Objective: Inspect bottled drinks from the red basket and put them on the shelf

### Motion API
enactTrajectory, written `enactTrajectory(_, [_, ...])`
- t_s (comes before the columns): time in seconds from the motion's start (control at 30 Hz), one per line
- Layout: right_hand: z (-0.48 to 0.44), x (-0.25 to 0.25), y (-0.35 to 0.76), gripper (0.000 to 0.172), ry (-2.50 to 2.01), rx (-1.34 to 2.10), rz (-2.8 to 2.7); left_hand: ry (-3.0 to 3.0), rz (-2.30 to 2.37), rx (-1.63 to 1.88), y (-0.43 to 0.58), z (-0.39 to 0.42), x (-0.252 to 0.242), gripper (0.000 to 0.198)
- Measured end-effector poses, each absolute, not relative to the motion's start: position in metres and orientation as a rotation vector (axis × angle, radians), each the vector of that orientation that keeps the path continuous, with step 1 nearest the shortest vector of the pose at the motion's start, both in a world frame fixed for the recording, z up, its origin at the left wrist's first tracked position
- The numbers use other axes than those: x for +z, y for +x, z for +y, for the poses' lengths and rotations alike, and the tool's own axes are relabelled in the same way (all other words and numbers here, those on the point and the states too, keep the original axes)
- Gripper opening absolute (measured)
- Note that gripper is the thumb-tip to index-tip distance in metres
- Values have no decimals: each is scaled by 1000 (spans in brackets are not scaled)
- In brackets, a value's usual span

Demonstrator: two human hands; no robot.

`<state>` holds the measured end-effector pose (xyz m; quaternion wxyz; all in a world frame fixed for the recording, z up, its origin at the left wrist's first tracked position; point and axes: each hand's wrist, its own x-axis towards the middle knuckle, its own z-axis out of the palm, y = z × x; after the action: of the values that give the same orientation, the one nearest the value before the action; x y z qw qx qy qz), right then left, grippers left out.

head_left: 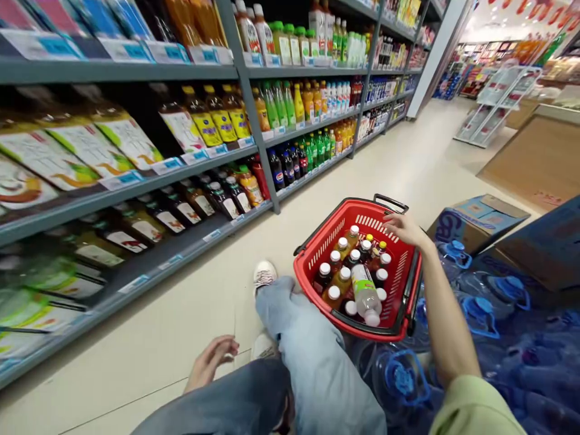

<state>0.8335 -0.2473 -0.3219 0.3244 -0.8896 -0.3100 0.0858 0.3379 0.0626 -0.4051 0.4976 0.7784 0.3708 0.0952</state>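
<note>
A red shopping basket [306, 279] stands upright at my right, beside several large water jugs. Inside it are several bottles, most with white caps and a few with yellow ones; a clear bottle with a green and white label [364, 284] lies slanted on top of them. My right hand [402, 229] is over the basket's far right rim with its fingers loosely apart; whether it touches the rim I cannot tell. Low beside my left knee, my left hand [212, 360] hangs above the floor, its fingers slightly bent and holding nothing.
Long shelves [254, 115] of bottled drinks run along the left. Blue-capped water jugs [403, 374] crowd the lower right, near a blue cardboard box [483, 220]. A white wire rack [498, 103] stands farther down the aisle floor [389, 163].
</note>
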Motion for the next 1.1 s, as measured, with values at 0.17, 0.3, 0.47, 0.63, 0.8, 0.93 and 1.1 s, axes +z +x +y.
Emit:
enactTrajectory(0.17, [-250, -378, 854, 24, -2561, 223, -610, 1749, 838, 267, 356, 106, -410, 72])
enactTrajectory(0.3, [-241, -410, 874, 22, -2728, 278, -481, 1921, 772, 262, 365, 135, -372, 52])
enactTrajectory(0.47, [-229, -443, 891, 33, -2874, 395, -369, 2134, 648, 194, 380, 174, -324, 49])
enactTrajectory(0.63, [-219, -475, 884, 37, -2977, 490, -350, 2408, 501, 58, 411, 181, -282, 47])
enactTrajectory(0.8, [-210, -495, 877, 39, -3095, 557, -341, 2500, 247, -86, 430, 144, -289, 41])
enactTrajectory(0.93, [-201, -493, 878, 39, -3170, 598, -413, 2603, 139, -156, 436, 119, -323, 38])
enactTrajectory(1.1, [-199, -485, 881, 34, -3196, 667, -478, 2659, -37, -231, 460, 102, -346, 33])
